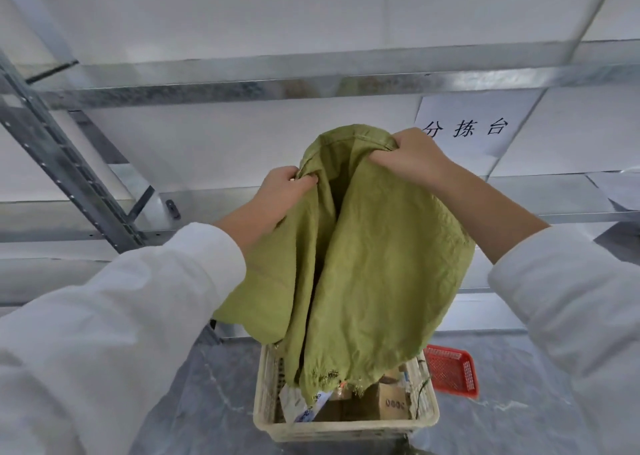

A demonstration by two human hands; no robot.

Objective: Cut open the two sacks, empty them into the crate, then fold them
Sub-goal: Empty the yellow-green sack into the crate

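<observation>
My left hand [282,191] and right hand [410,158] each pinch a bunch of the green sack's [374,264] stitched hem, fingers curled tight into the cloth. The sack is crinkled, woven and limp, and hangs below my fists with its frayed open edge dipping into the cream crate [346,432], over cardboard boxes [391,399]. Behind my right hand, a paper sign [467,128] reads 分拣台.

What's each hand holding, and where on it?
Both grip the sack by its raised hemmed end: left hand at one corner, right hand at the other. Its frayed end hangs over the crate.
</observation>
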